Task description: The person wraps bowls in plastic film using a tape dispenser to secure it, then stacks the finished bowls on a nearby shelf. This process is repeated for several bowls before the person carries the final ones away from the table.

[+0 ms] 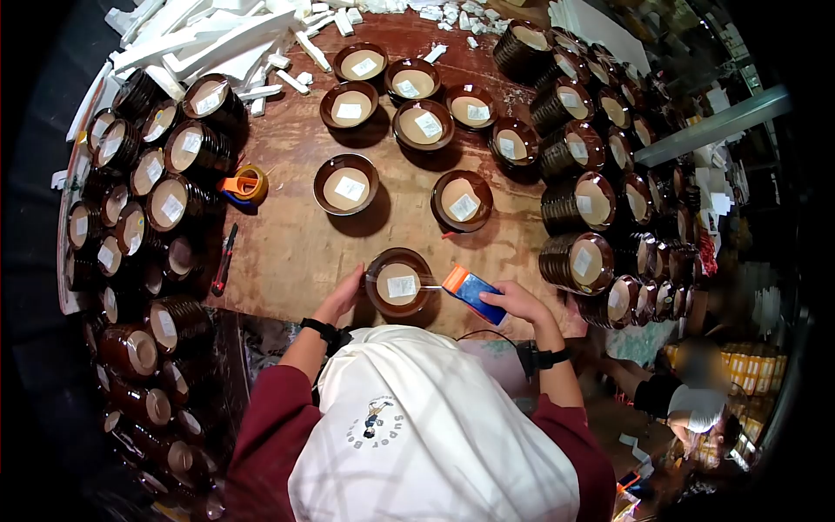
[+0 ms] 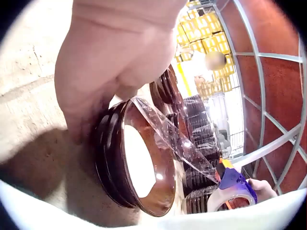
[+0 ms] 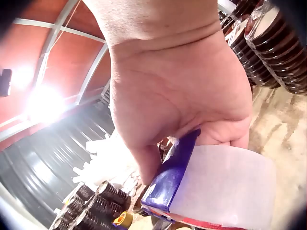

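1. At six o'clock on the table [image 1: 287,283]: stack of brown bowls [image 1: 398,283], open side up, white label [image 1: 401,286] inside the top one.
2. Left hand [image 1: 346,291] at the stack's nine o'clock. Fingers extended, pressed to its outer wall. Can't tell if my thumb pinches the tape end.
3. Right hand [image 1: 519,302] at its four o'clock, fingers and thumb curled round the blue-and-orange tape dispenser [image 1: 472,294], gripping it.
4. Clear tape strip [image 2: 172,136] runs taut from the rim near my left hand to the dispenser.
5. More bowls at eleven [image 1: 345,184] and one o'clock [image 1: 462,201] of the stack.
6. Red-and-black tool [image 1: 224,259] well apart, towards ten o'clock.
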The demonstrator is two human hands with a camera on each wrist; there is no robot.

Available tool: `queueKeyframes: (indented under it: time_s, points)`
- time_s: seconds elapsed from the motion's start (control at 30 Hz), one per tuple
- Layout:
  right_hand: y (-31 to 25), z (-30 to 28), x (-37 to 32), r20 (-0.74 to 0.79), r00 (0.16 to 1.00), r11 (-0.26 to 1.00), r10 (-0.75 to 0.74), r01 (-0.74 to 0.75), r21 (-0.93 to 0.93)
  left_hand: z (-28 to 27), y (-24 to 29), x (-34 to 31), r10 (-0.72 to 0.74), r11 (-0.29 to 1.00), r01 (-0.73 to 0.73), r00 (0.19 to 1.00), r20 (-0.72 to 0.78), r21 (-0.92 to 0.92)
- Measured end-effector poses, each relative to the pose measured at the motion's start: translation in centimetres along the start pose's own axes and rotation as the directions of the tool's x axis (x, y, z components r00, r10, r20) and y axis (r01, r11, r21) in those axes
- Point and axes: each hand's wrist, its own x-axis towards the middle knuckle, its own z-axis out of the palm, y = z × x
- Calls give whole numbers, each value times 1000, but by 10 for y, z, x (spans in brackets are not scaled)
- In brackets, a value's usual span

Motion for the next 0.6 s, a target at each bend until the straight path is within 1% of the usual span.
queueKeyframes:
  time_s: [0.03,0.13,0.17,0.2,0.23,0.27,0.3,0.37,0.4,0.47,0.5,0.57,0.6]
  points:
    - [-1,1,-1,0,1000,1000,16,-16,-5,-2,1,2,-6,999,6,1000,-12,46]
    - [-9,4,-13,20,1000,992,-23,25,-125,-4,8,6,135,933,-82,982,-129,351]
    - [-4,3,-12,38,999,989,-31,36,-143,1,6,7,363,828,-220,911,-194,516]
    - [6,2,-8,55,998,986,-38,46,-158,18,13,-10,578,671,-314,790,-207,672]
    - [18,2,-3,74,996,984,-42,54,-171,33,18,-24,760,475,-359,628,-169,804]
    - [34,4,5,86,995,994,-56,64,-93,43,20,-30,839,295,-444,545,-6,846]
    - [44,4,11,89,995,992,-43,53,-116,53,22,-37,824,155,-455,549,140,877]
    - [54,-1,24,98,995,985,-25,41,-170,74,28,-48,732,-132,-482,542,413,866]
    - [48,-4,25,116,993,990,-18,34,-138,86,30,-52,683,-174,-473,574,452,864]
    - [58,-10,37,85,996,986,-30,44,-159,109,28,-58,578,-258,-451,636,511,854]
    - [58,-13,40,74,997,984,-37,50,-169,119,23,-52,536,-321,-414,662,524,852]
    - [59,-18,47,112,993,981,-29,50,-187,135,19,-37,515,-376,-408,655,554,832]
    - [59,-20,50,131,991,980,-26,52,-194,140,17,-28,494,-396,-393,671,553,830]
